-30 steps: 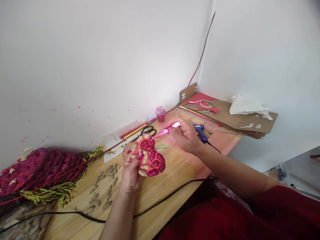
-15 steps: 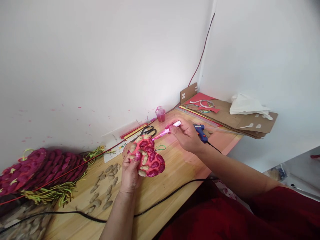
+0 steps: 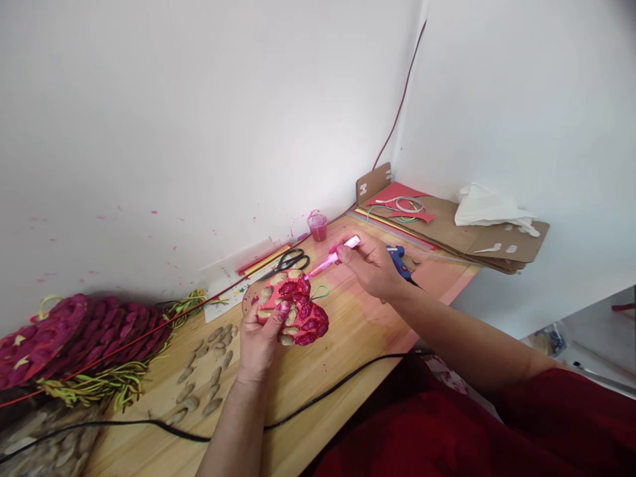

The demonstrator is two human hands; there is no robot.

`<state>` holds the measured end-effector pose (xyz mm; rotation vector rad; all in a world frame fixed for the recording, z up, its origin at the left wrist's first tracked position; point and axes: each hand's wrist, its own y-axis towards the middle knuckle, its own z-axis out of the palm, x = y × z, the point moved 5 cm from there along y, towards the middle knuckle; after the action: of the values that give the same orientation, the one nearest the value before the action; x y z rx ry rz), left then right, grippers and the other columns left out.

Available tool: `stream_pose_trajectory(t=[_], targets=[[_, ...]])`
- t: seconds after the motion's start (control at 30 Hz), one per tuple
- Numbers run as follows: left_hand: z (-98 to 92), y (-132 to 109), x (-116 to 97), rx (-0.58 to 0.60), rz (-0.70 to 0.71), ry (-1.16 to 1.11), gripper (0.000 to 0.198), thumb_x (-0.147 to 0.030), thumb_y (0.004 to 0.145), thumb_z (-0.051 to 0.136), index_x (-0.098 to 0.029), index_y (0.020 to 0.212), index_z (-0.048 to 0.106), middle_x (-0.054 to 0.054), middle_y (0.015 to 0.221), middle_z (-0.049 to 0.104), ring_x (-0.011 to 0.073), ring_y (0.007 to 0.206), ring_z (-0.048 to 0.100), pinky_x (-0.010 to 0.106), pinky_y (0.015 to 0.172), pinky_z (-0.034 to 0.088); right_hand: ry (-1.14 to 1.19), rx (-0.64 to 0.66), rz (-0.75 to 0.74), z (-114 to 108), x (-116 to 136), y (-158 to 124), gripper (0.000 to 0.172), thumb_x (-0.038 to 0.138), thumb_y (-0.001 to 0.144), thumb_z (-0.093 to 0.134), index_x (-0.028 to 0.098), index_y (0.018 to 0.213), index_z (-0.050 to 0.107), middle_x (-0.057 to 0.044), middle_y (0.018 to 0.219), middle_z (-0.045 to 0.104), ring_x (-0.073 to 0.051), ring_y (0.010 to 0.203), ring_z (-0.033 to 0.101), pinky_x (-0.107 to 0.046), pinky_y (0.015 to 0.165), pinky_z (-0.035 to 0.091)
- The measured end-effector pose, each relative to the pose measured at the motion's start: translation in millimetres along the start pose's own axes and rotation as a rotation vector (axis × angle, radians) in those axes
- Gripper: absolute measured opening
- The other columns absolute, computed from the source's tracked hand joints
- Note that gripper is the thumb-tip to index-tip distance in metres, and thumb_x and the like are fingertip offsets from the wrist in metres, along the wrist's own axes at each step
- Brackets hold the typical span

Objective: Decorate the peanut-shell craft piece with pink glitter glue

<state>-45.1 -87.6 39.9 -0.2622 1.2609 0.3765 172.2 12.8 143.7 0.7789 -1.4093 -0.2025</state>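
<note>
My left hand (image 3: 261, 338) is closed on a red peanut-covered disc (image 3: 297, 310), its thumb pressed on the front. Several peanuts on the disc's right side are painted glossy magenta; those on the left are bare tan. A green string loop (image 3: 320, 291) sticks out from the disc's edge. My right hand (image 3: 368, 265) pinches a paintbrush (image 3: 330, 260) with a white handle end and a pink-stained front. The brush tip is at the upper edge of the disc, by the magenta peanuts. Behind the brush stands a clear cup of pink paint (image 3: 318, 227).
Loose peanuts (image 3: 213, 374) lie left of my left hand. Finished-looking magenta discs with yellow-green tassels (image 3: 89, 338) are stacked at far left. Black scissors (image 3: 294, 260), a blue glue gun (image 3: 398, 260) and cardboard sheets (image 3: 477, 232) lie behind. A black cable (image 3: 342, 384) crosses the table.
My left hand has tilted the disc slightly, and its lower edge has risen a little. The brush has stayed at the disc's upper edge.
</note>
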Motion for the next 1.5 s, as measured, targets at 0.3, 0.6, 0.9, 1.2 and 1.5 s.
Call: stream_pose_trajectory(t=[0.3,0.6,0.9,1.2,1.5], targets=[[5.5,-2.3,-5.8,-0.023,-0.028,-0.096,0.043,-0.038,0.060,0.096,-0.015,0.090,0.075,0.003,0.070,0.077,0.0178,0.052,0.071,0.029,0.055,0.062,0.053,-0.036,0.082,-2.0,-5.9,0.6,0.037,0.057,0.090,0.068,0.021,0.084,0.064,0.001,0.078,0.059,-0.013,0.072,0.053,-0.029,0.070,0.046],[13.0,-2.6,-8.8,-0.023,-0.077,-0.270,0.049,-0.031,0.055,0.100,-0.020,0.098,0.078,0.004,0.083,0.080,0.0146,0.063,0.073,0.029,0.071,0.063,0.147,-0.099,0.129,5.6,-12.9,3.1,0.040,0.061,0.086,0.071,0.022,0.085,0.063,0.001,0.079,0.059,-0.013,0.074,0.053,-0.028,0.072,0.047],[10.0,-1.2,-6.9,-0.020,-0.067,-0.285,0.045,-0.032,0.055,0.100,-0.019,0.093,0.079,0.003,0.084,0.080,0.0139,0.065,0.073,0.026,0.071,0.062,0.165,-0.094,0.131,7.4,-10.1,2.1,0.040,0.061,0.086,0.072,0.022,0.084,0.064,0.001,0.079,0.060,-0.014,0.074,0.054,-0.028,0.072,0.048],[8.6,-0.2,-5.2,-0.011,-0.082,-0.378,0.052,-0.030,0.057,0.099,-0.026,0.103,0.077,-0.002,0.086,0.080,0.0127,0.069,0.074,0.018,0.063,0.059,0.087,-0.082,0.079,10.1,-6.3,-7.6,0.037,0.060,0.092,0.065,0.024,0.093,0.066,-0.001,0.083,0.062,-0.015,0.075,0.053,-0.029,0.068,0.045],[12.1,-3.3,-8.6,-0.006,-0.170,-0.416,0.055,-0.032,0.048,0.102,-0.028,0.097,0.077,-0.003,0.086,0.080,0.0096,0.056,0.068,0.015,0.047,0.053,0.176,-0.072,0.100,14.3,-10.1,-6.9,0.038,0.061,0.091,0.066,0.023,0.091,0.066,0.000,0.081,0.059,-0.015,0.075,0.052,-0.028,0.070,0.045]])
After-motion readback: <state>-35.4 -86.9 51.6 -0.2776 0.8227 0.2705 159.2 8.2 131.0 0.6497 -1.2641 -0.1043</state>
